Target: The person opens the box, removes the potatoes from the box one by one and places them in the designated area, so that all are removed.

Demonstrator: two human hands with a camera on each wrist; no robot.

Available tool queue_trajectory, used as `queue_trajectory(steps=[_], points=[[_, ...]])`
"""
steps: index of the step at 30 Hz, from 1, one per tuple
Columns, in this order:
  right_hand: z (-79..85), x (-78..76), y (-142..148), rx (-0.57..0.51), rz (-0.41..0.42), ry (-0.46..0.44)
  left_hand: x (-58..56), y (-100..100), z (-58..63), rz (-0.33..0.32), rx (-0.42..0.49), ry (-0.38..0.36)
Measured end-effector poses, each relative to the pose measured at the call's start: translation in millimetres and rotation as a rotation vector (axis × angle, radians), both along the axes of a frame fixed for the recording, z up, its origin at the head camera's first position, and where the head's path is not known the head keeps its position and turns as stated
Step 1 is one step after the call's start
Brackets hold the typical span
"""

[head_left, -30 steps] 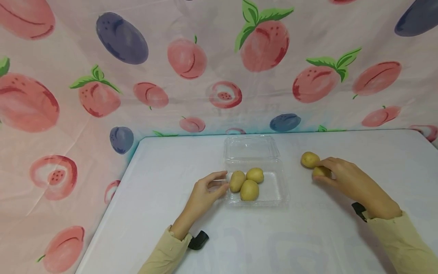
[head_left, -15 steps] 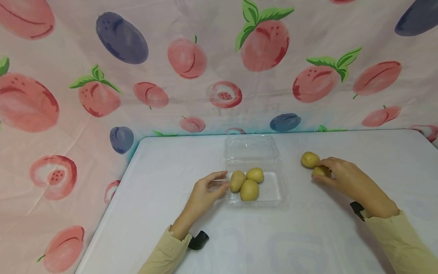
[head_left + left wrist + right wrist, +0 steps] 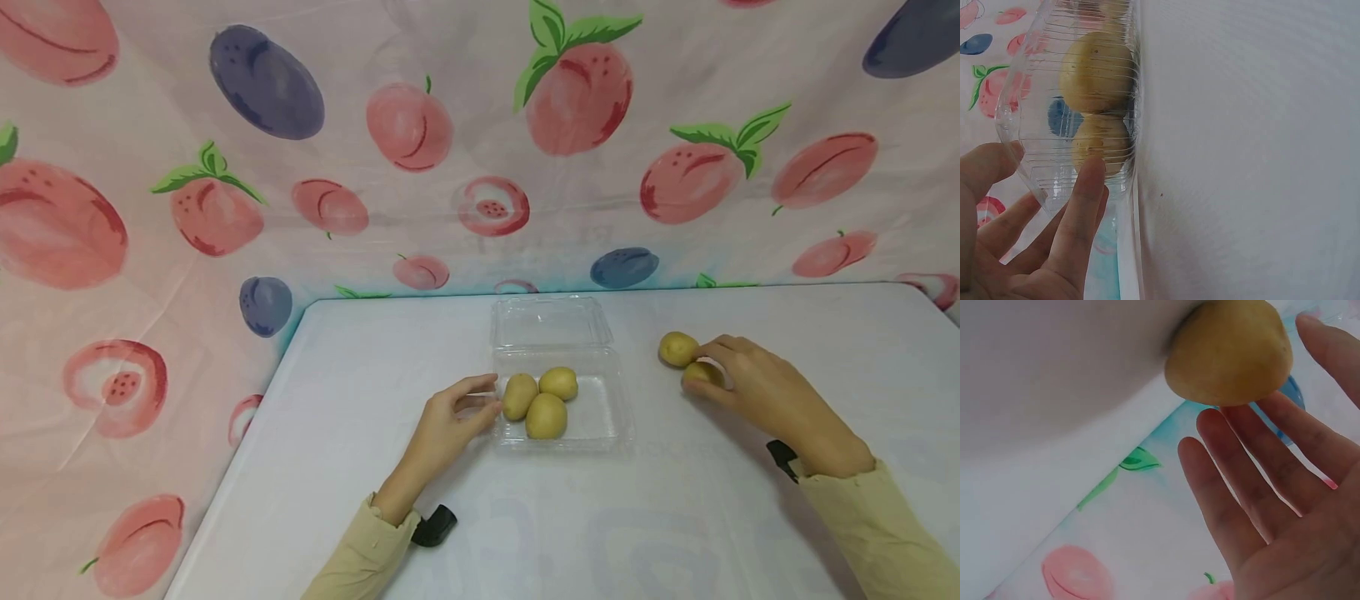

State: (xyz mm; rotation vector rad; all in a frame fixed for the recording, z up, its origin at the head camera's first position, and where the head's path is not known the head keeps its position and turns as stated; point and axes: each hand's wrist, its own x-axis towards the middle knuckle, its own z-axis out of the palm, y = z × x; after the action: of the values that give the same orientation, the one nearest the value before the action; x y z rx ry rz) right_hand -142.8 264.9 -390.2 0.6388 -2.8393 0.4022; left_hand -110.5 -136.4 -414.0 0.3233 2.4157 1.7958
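In the head view my left hand (image 3: 442, 429) reaches the left side of a clear plastic clamshell box (image 3: 600, 408). Its fingertips rest against the side wall and rim, as the left wrist view shows. Inside the box lie three yellow potatoes (image 3: 547, 416), grouped at the left. My right hand (image 3: 776, 400) is around a potato (image 3: 703, 374) on the table, index finger and thumb on either side of it. In the right wrist view its fingers are extended, tips at that potato (image 3: 1232, 356), thumb tip slightly apart. Another potato (image 3: 678, 349) sits just beyond.
The clear box lid (image 3: 551, 323) lies folded back, toward the table's far edge. A white cloth covers the table (image 3: 360, 358). Behind it hangs a pink fruit-print curtain (image 3: 450, 50). Each wrist carries a black strap mount (image 3: 435, 527).
The right hand has shifted slightly, its knuckles rising a little and its thumb lying more over the near potato. The left hand, the box and its potatoes stay in place.
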Motion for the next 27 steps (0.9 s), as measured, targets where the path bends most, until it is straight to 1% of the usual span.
queue_trajectory(steps=[5, 13, 15, 22, 25, 27], points=[[4.1, 2.6, -4, 0.018, -0.007, 0.008, -0.1, 0, 0.1, -0.005, 0.004, 0.000], [11.8, 4.8, -14, 0.028, 0.036, 0.043, 0.4, 0, 1.6, -0.007, -0.006, 0.014], [14.4, 5.7, -17, 0.033, 0.046, 0.048, 0.2, 0, 2.2, -0.003, -0.007, 0.005], [21.8, 9.5, -27, 0.040, 0.057, 0.037, -0.3, 0, 1.2, -0.011, -0.009, 0.022], [23.0, 10.5, -31, 0.030, 0.079, 0.049, 0.1, 0, 1.9, -0.007, -0.013, 0.016], [23.4, 10.9, -33, 0.020, 0.105, 0.076, 0.3, 0, 1.8, -0.003, -0.016, 0.008]])
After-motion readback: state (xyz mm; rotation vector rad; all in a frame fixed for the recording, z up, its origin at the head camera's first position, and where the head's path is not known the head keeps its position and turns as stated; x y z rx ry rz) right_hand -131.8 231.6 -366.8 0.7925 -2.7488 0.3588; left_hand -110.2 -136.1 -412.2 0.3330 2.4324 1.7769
